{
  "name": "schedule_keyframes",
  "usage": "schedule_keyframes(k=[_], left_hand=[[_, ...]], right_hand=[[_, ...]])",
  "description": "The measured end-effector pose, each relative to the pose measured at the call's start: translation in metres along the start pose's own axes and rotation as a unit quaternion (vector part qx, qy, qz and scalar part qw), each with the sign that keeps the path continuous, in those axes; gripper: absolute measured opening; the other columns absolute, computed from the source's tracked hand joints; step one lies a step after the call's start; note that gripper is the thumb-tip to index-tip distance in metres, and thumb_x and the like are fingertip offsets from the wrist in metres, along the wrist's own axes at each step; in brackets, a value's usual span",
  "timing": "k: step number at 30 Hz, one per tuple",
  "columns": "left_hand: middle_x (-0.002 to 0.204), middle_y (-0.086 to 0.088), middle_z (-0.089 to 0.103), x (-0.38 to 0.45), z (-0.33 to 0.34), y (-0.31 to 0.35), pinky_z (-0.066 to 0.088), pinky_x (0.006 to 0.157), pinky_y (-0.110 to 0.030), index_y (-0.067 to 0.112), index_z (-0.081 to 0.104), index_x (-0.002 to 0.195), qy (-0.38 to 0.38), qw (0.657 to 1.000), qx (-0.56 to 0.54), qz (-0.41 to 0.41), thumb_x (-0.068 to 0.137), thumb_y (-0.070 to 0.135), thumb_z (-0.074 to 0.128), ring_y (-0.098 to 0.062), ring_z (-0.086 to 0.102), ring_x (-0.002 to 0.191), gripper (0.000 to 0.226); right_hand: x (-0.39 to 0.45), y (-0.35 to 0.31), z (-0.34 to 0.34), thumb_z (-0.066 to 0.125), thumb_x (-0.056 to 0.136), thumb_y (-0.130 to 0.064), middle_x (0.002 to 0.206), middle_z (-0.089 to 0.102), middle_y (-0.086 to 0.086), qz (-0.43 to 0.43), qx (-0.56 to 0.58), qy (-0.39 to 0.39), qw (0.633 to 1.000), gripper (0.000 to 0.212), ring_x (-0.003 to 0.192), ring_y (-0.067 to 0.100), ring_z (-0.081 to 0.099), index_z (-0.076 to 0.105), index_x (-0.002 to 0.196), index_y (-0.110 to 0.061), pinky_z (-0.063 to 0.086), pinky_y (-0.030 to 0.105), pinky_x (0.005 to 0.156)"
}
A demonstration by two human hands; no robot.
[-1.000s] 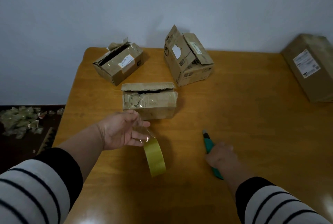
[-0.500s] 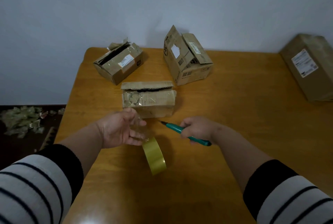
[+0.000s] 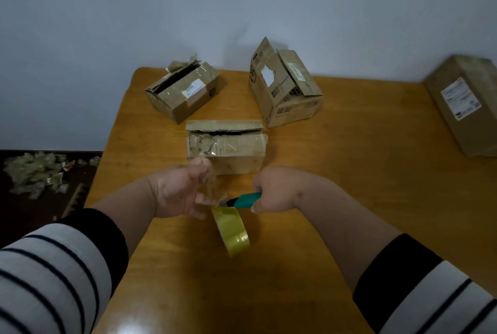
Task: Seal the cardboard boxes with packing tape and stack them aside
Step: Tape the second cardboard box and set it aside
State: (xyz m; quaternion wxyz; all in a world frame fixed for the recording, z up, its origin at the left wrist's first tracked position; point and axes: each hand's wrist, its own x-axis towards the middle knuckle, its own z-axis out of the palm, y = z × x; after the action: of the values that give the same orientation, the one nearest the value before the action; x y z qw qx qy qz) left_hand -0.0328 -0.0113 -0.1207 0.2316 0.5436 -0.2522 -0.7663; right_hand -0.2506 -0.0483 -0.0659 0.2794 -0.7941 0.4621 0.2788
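— Four cardboard boxes in view. Confirm positions.
— Confirmed. Nearest box (image 3: 226, 151) sits at frame centre on the wooden table (image 3: 349, 185), top flap raised, a dark gap beneath it, old clear tape on its front. Second box (image 3: 183, 93) lies upper left of centre, top seam split. Third box (image 3: 285, 86) stands upper centre, flaps up. Fourth box (image 3: 465, 105) rests at the right edge, closed, label facing up.
— Tape location?
— Yellow tape roll (image 3: 232, 230) hangs on edge below centre, at the end of a clear strip (image 3: 212, 188).
— Hand status?
— Left hand (image 3: 180, 191) pinches the strip, thumb uppermost. Right hand (image 3: 274, 193) grips a teal utility knife (image 3: 243, 199); its tip points left, meeting the strip just above the roll.
— Other items?
— Crumpled tape scraps (image 3: 37, 175) lie on the dark floor, left edge.
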Motion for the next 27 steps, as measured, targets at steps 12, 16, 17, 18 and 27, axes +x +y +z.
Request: schedule_keyframes(k=[12, 16, 17, 18, 27], left_hand=[[0.139, -0.003, 0.046, 0.004, -0.001, -0.007, 0.037, 0.090, -0.074, 0.030, 0.041, 0.117, -0.035, 0.998, -0.057, -0.020, 0.084, 0.047, 0.053, -0.036, 0.068, 0.105, 0.040], [0.144, -0.004, 0.045, 0.004, -0.005, -0.007, 0.031, 0.094, -0.079, 0.024, 0.043, 0.124, -0.028, 0.997, -0.066, -0.023, 0.083, 0.046, 0.054, -0.038, 0.065, 0.110, 0.048], [0.146, -0.004, 0.043, 0.004, -0.006, -0.007, 0.028, 0.095, -0.079, 0.021, 0.043, 0.129, -0.024, 0.997, -0.071, -0.029, 0.083, 0.046, 0.054, -0.040, 0.062, 0.114, 0.054], [0.147, -0.003, 0.042, 0.004, -0.006, -0.008, 0.027, 0.096, -0.080, 0.019, 0.042, 0.131, -0.020, 0.996, -0.078, -0.031, 0.084, 0.046, 0.054, -0.041, 0.060, 0.116, 0.055], [0.144, -0.004, 0.043, 0.003, -0.010, -0.006, 0.022, 0.101, -0.079, 0.041, 0.036, 0.139, -0.039, 0.988, -0.146, -0.019, 0.088, 0.044, 0.051, -0.044, 0.062, 0.113, 0.053]], right_hand=[[0.012, -0.003, 0.015, 0.058, 0.091, -0.039, 0.088, 0.057, -0.002, 0.012, 0.017, 0.031, 0.999, 0.028, 0.080, 0.015, 0.058, 0.062, 0.108, -0.017, 0.050, 0.029, 0.062], [0.014, 0.005, 0.014, 0.058, 0.091, -0.037, 0.090, 0.057, -0.002, 0.021, 0.027, 0.038, 0.999, 0.027, 0.080, 0.014, 0.056, 0.060, 0.109, -0.018, 0.050, 0.029, 0.063], [0.016, 0.007, 0.015, 0.057, 0.090, -0.036, 0.091, 0.058, -0.001, 0.026, 0.030, 0.043, 0.998, 0.025, 0.081, 0.014, 0.058, 0.061, 0.107, -0.018, 0.050, 0.029, 0.064], [0.017, 0.009, 0.016, 0.057, 0.090, -0.036, 0.091, 0.059, 0.000, 0.032, 0.035, 0.050, 0.998, 0.022, 0.080, 0.014, 0.058, 0.060, 0.104, -0.018, 0.050, 0.029, 0.063], [0.029, 0.034, 0.040, 0.061, 0.091, -0.043, 0.088, 0.056, -0.004, 0.065, 0.185, 0.073, 0.978, 0.028, 0.076, 0.010, 0.055, 0.059, 0.106, -0.020, 0.044, 0.027, 0.059]])
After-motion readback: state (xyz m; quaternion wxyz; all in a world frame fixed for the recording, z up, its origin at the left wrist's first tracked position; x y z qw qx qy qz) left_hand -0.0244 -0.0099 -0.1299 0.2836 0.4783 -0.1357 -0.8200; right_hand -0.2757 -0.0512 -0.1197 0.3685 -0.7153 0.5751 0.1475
